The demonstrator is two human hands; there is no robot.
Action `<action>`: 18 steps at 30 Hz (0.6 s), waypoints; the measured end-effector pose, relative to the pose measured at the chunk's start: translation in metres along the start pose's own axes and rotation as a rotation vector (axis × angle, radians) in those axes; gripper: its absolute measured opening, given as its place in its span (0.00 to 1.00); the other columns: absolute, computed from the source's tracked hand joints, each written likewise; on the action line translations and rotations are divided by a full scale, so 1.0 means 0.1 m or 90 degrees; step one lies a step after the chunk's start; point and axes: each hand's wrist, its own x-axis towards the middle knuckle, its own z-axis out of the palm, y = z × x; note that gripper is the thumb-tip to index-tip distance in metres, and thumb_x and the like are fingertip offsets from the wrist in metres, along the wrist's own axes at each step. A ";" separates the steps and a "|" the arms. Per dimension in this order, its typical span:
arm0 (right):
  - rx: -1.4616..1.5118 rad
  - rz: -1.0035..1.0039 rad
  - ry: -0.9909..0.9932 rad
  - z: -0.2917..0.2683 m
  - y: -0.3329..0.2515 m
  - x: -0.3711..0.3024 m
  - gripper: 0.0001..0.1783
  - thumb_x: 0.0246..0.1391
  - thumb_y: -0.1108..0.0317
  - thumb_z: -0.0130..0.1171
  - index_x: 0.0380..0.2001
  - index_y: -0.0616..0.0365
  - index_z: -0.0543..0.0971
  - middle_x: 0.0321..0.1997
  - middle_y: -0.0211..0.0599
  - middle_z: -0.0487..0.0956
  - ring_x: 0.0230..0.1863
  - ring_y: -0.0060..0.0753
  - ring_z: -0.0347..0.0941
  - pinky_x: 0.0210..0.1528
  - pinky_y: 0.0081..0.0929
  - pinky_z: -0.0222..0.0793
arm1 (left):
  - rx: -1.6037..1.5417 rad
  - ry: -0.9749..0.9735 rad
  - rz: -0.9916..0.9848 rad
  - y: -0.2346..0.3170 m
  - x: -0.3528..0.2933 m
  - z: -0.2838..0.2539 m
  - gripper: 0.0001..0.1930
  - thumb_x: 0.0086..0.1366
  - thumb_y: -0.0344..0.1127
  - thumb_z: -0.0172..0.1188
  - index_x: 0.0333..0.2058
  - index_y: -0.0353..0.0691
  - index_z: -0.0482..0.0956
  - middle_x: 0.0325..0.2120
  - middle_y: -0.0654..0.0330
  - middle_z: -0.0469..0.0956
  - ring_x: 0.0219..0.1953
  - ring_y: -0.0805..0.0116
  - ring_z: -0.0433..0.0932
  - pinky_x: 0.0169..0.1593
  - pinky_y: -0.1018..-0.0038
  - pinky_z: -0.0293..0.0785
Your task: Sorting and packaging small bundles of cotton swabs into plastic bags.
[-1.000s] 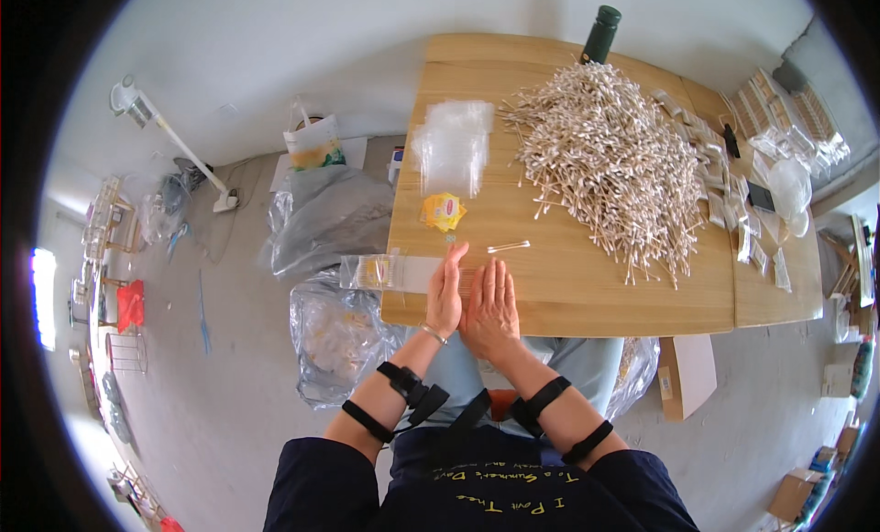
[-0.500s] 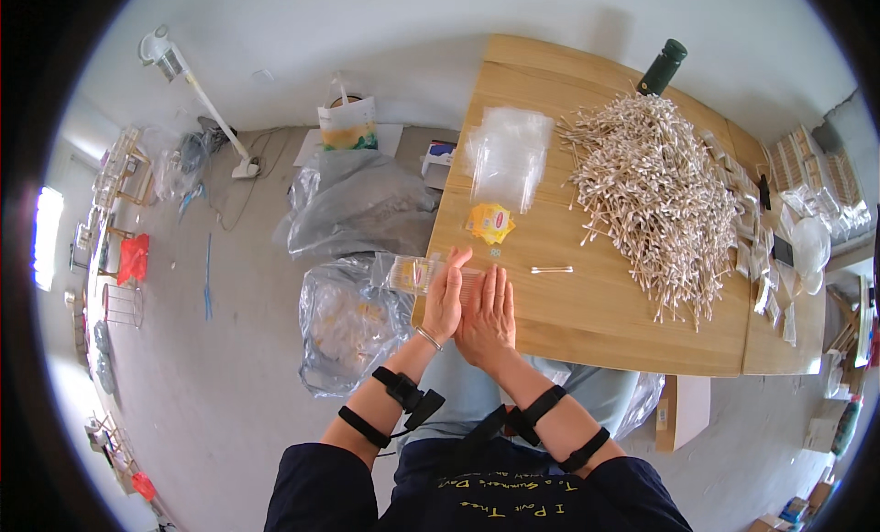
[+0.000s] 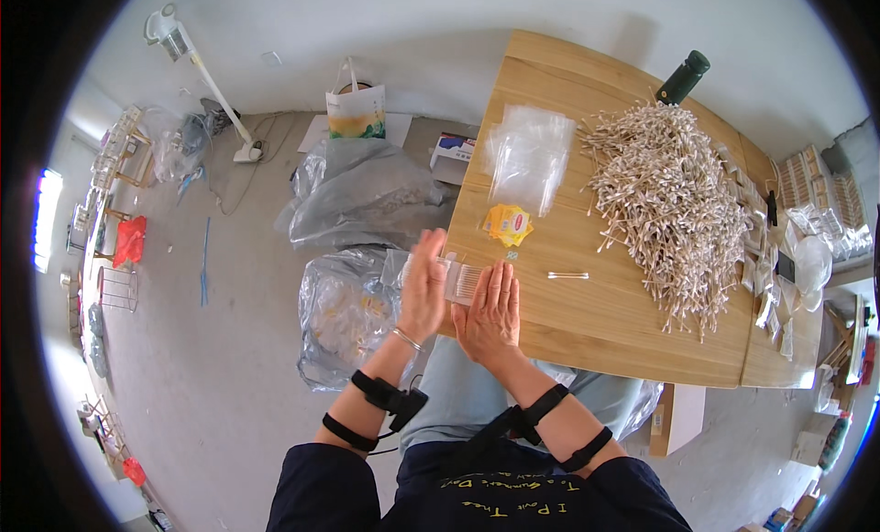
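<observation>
Fingers (image 3: 496, 292) of two hands (image 3: 422, 300) (image 3: 489, 327) at one swab packet (image 3: 464, 284)

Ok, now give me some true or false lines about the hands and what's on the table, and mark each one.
1. A row of swabs lies between the left hand and the right hand. True.
2. The bracelet is on the right wrist. False: it is on the left wrist.
3. The big swab pile lies to the right of the clear plastic bags. True.
4. The single loose swab lies left of the yellow cards. False: it lies to their right.
5. The dark green bottle is on the floor. False: it is on the table, beyond the pile.
</observation>
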 end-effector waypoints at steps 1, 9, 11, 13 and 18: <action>0.006 0.000 -0.007 -0.03 -0.02 0.00 0.44 0.58 0.48 0.42 0.63 0.78 0.50 0.70 0.66 0.43 0.73 0.61 0.32 0.73 0.47 0.25 | 0.075 0.002 -0.008 -0.09 0.01 -0.15 0.26 0.73 0.49 0.36 0.59 0.33 0.63 0.60 0.46 0.64 0.68 0.47 0.52 0.68 0.59 0.45; -0.015 0.023 -0.034 -0.09 -0.12 0.03 0.47 0.58 0.45 0.44 0.64 0.77 0.47 0.71 0.64 0.41 0.74 0.58 0.30 0.73 0.45 0.25 | 0.170 -0.068 -0.108 -0.78 -0.06 -0.32 0.27 0.73 0.49 0.37 0.62 0.34 0.61 0.63 0.48 0.61 0.68 0.51 0.53 0.68 0.60 0.45; -0.011 0.023 -0.037 -0.10 -0.12 0.04 0.47 0.58 0.45 0.44 0.64 0.76 0.46 0.71 0.63 0.40 0.74 0.57 0.30 0.73 0.45 0.24 | -0.093 -0.071 -0.245 -0.86 -0.05 -0.28 0.30 0.73 0.51 0.37 0.62 0.33 0.59 0.63 0.50 0.60 0.67 0.58 0.54 0.67 0.67 0.48; -0.013 0.028 -0.063 -0.10 -0.15 0.05 0.48 0.57 0.45 0.45 0.65 0.76 0.45 0.71 0.63 0.39 0.74 0.58 0.29 0.73 0.45 0.24 | -0.182 -0.066 -0.284 -0.93 -0.05 -0.26 0.31 0.73 0.53 0.37 0.62 0.32 0.59 0.63 0.51 0.60 0.67 0.61 0.54 0.67 0.70 0.49; 0.005 0.007 -0.057 -0.06 -0.25 0.09 0.49 0.56 0.46 0.47 0.64 0.78 0.45 0.71 0.65 0.39 0.73 0.60 0.29 0.73 0.46 0.25 | -0.359 -0.071 -0.351 -0.95 -0.05 -0.24 0.32 0.73 0.54 0.36 0.63 0.31 0.58 0.63 0.52 0.60 0.66 0.63 0.56 0.66 0.72 0.51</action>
